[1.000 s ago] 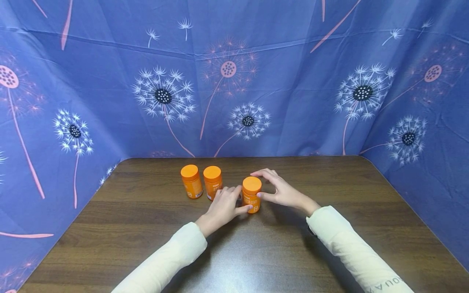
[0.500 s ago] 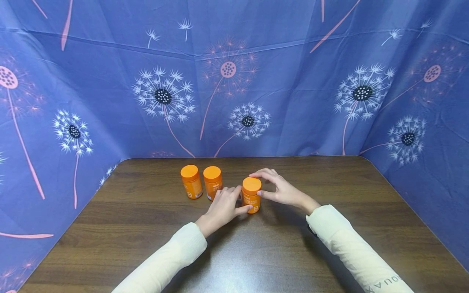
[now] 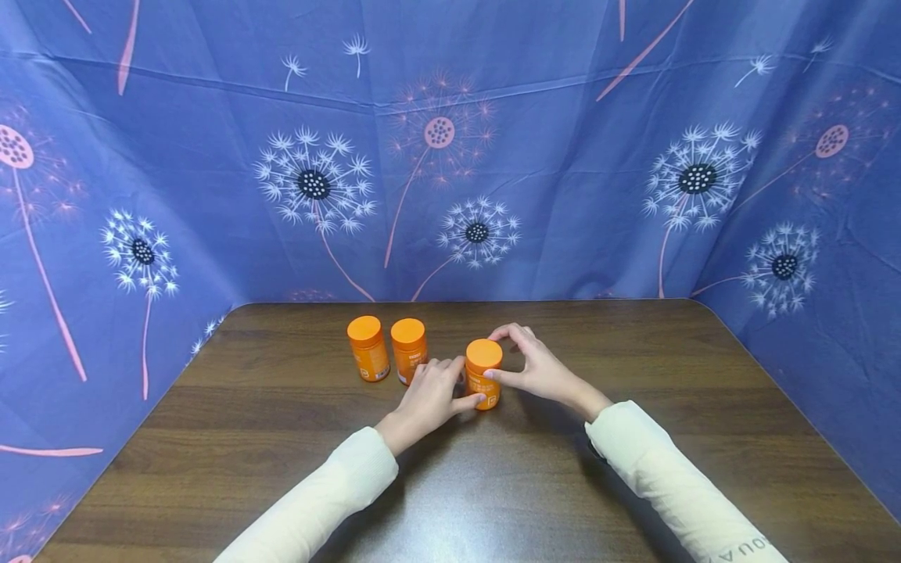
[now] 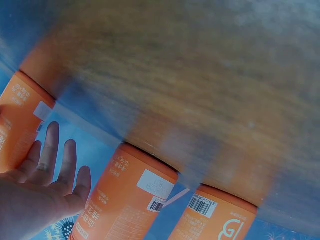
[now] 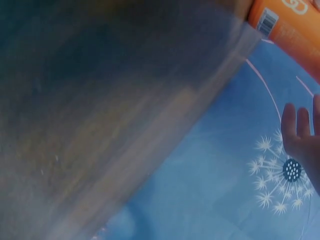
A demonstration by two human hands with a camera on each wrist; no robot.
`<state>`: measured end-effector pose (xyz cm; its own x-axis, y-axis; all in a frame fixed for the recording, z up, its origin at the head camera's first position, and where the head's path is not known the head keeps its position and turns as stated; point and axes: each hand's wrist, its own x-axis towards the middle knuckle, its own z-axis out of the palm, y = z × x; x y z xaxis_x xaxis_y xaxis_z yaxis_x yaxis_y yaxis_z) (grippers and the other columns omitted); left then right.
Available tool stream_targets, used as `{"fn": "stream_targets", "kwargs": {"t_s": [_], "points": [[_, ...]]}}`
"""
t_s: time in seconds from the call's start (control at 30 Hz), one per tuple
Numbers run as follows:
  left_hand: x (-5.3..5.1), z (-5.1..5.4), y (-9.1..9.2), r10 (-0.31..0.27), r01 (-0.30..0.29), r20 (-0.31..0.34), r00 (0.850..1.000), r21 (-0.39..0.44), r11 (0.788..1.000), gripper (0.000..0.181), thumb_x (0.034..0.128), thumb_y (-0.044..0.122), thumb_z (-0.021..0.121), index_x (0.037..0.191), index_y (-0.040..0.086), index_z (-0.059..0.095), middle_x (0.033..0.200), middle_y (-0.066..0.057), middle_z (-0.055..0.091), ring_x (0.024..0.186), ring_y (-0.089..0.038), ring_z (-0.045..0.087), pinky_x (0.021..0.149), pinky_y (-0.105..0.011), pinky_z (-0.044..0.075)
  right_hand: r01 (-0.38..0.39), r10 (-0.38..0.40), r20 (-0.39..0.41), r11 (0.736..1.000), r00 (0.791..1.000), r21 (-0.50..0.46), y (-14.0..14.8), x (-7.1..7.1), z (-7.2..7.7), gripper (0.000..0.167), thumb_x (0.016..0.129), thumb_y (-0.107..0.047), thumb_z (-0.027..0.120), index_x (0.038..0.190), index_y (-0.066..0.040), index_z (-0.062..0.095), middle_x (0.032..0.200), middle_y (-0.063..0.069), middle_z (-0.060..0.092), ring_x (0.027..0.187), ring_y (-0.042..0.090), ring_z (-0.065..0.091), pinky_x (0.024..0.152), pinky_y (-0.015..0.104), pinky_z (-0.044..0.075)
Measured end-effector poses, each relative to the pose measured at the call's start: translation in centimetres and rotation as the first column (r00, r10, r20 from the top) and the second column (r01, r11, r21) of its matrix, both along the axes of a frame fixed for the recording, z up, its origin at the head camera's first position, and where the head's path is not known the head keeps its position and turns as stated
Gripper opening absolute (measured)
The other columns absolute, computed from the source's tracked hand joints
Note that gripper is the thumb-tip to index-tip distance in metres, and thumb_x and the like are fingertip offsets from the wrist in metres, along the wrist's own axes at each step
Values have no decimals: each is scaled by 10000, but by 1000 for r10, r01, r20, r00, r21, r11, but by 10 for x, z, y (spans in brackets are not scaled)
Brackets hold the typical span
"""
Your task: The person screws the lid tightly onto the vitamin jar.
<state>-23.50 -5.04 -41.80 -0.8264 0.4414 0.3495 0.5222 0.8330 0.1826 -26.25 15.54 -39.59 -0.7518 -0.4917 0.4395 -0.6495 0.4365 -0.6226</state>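
Observation:
An orange screw-lid jar (image 3: 482, 387) with white print stands upright on the table. My left hand (image 3: 428, 395) grips its lower body from the left, thumb across the front and index finger behind; in the left wrist view the other fingers of that hand (image 4: 47, 180) are spread. From the right, my right hand (image 3: 538, 367) holds the same jar around its lid (image 3: 484, 354), thumb at the front and index finger at the back. The lid is on. In the right wrist view part of the jar (image 5: 290, 40) shows above several fingers of the right hand (image 5: 305, 145).
Two matching orange jars stand upright left of the hands, one nearer (image 3: 409, 352) and one farther left (image 3: 368, 349). Under everything is a dark wood table (image 3: 232, 438). A blue dandelion-print cloth (image 3: 563, 156) hangs along its back and sides.
My right thumb has slid left across the front of the lid's lower edge, and its index finger has shifted right at the back. The left hand and all jars stay in place.

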Motion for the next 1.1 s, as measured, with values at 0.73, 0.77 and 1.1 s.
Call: {"fn": "stream_targets", "kwargs": {"t_s": [0.73, 0.77, 1.1], "points": [[0, 0, 0, 7, -7, 21, 1000, -7, 1000, 478, 791, 553, 599, 1040, 151, 529, 824, 23, 612, 762, -159, 534, 688, -329, 372, 33, -33, 37, 999, 999, 7, -3, 1, -6, 570, 694, -278, 790, 1133, -136, 454, 1129, 2, 518, 1060, 222, 413, 893, 432, 369], [0, 0, 0, 6, -6, 19, 1000, -7, 1000, 481, 790, 552, 601, 1045, 149, 530, 823, 22, 611, 763, -161, 536, 689, -332, 374, 14, -15, 53, 1000, 998, 9, -2, 1, -6, 584, 698, -287, 786, 1162, -155, 456, 1147, -7, 512, 1071, 227, 408, 901, 454, 360], [-1, -1, 0, 0, 0, -2, 1000, -6, 1000, 480, 785, 546, 611, 1036, 145, 530, 826, 17, 614, 759, -165, 545, 689, -339, 389, -128, 127, 31, 992, 991, 10, 2, 8, 12, 556, 777, -93, 702, 1277, -75, 459, 1256, 124, 486, 1141, 344, 390, 941, 506, 311]]}}
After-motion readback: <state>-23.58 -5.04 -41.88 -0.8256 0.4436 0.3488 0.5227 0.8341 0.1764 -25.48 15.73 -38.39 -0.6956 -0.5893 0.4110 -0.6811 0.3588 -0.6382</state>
